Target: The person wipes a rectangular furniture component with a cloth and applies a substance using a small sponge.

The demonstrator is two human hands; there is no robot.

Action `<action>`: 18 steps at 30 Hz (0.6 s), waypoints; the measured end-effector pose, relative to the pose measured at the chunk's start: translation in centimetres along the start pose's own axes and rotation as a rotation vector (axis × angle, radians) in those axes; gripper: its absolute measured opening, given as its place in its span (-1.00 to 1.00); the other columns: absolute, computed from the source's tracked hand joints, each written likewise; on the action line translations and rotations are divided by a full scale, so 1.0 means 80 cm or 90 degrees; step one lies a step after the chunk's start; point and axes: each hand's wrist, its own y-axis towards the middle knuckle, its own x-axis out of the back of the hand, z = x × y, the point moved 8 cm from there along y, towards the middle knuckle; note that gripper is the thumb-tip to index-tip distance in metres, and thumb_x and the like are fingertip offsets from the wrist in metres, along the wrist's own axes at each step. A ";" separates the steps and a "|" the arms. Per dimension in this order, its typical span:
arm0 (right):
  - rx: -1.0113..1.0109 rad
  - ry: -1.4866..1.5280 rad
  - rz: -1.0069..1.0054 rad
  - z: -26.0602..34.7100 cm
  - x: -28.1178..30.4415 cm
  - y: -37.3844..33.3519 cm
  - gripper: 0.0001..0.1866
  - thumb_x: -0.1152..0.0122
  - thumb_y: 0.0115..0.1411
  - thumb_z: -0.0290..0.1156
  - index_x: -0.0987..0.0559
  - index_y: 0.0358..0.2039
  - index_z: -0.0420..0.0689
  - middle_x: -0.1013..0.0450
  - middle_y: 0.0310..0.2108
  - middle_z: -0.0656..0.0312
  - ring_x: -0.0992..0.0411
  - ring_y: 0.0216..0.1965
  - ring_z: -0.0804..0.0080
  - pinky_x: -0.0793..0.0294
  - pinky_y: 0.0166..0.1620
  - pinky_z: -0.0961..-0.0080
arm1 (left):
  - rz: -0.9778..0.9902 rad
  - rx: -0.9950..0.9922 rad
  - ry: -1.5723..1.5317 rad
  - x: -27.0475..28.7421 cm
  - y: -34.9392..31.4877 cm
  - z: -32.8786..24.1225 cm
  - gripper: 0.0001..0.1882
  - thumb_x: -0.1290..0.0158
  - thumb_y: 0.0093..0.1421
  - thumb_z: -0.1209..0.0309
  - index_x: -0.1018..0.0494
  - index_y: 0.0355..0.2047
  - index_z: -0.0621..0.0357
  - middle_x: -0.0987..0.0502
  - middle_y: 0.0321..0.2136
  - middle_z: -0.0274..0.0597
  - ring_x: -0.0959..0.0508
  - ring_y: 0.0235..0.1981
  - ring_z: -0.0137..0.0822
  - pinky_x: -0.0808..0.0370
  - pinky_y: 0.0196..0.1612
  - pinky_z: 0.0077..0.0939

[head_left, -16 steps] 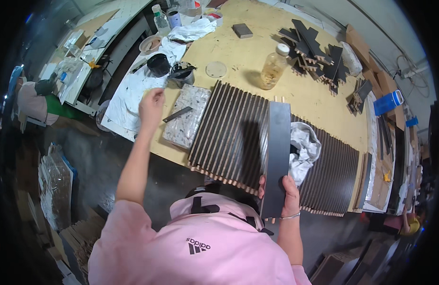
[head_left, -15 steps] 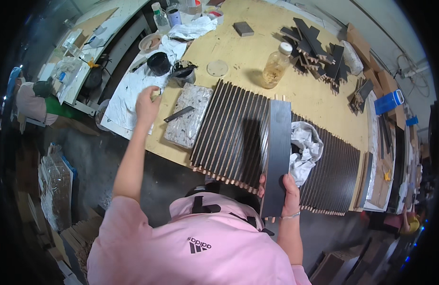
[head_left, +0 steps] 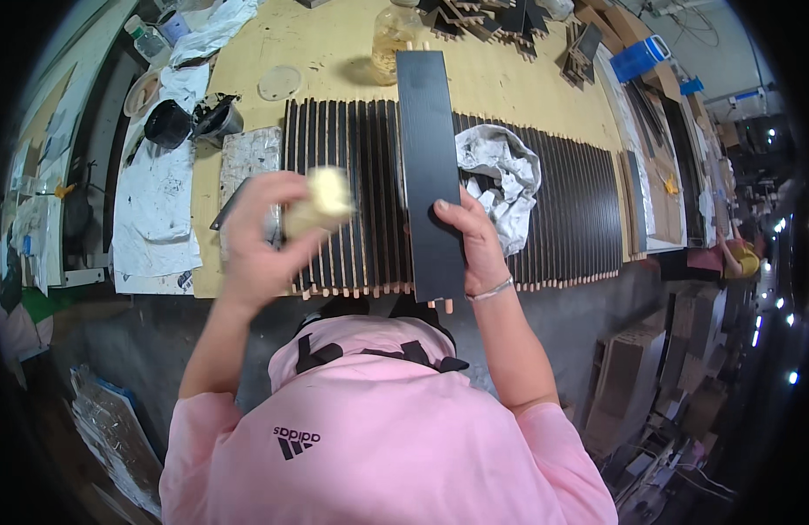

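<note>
My right hand (head_left: 479, 241) grips the lower right edge of a long black board (head_left: 429, 166) with wooden dowels sticking out of both ends. My left hand (head_left: 260, 236) is closed around a pale yellow, sponge-like piece (head_left: 329, 192), smeared by motion, a little left of the board. Beneath both hands lies a long row of black slats (head_left: 360, 184) packed side by side, their dowel ends showing along the near and far sides. A crumpled, stained white rag (head_left: 509, 175) rests on the slats right of the board.
Left on the table are a black cup (head_left: 168, 124), a paint-smeared cup (head_left: 217, 118), a plastic-wrapped slab (head_left: 251, 149) and a stained cloth (head_left: 159, 219). Behind the slats stand a jar (head_left: 394, 44) and a round lid (head_left: 280, 82). More black pieces (head_left: 487, 16) are piled farther back.
My left hand has come from the stained cloth toward the board, bringing the yellow piece. My right hand still holds the board. The whole view has shifted.
</note>
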 end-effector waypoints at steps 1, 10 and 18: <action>0.003 0.016 0.000 0.002 -0.007 0.001 -0.63 -0.16 0.17 -0.49 -0.44 0.00 -0.25 -0.52 -0.17 0.19 -0.54 -0.25 0.52 -0.58 -0.15 0.54 | 0.028 -0.037 -0.002 -0.018 0.007 -0.023 -0.58 -0.31 -0.12 0.50 -0.46 -0.20 0.13 -0.49 -0.18 -0.11 -0.50 -0.19 -0.15 -0.44 -0.11 -0.33; 0.051 0.039 -0.007 0.022 0.000 0.002 -0.64 -0.13 0.18 -0.51 -0.45 0.01 -0.24 -0.53 -0.20 0.21 -0.54 -0.27 0.52 -0.57 -0.17 0.57 | 0.196 -0.119 -0.107 -0.082 -0.058 -0.074 -0.52 -0.33 -0.27 0.52 -0.47 -0.24 0.15 -0.49 -0.27 -0.05 -0.49 -0.32 -0.11 -0.42 -0.29 -0.33; 0.036 0.072 -0.018 0.013 0.006 0.008 -0.69 -0.12 0.18 -0.50 -0.48 -0.04 -0.24 -0.53 -0.22 0.22 -0.53 -0.27 0.52 -0.57 -0.19 0.56 | 0.135 -0.154 -0.084 -0.079 -0.031 -0.083 -0.52 -0.29 -0.25 0.53 -0.48 -0.22 0.15 -0.47 -0.27 -0.07 -0.47 -0.33 -0.10 -0.44 -0.31 -0.32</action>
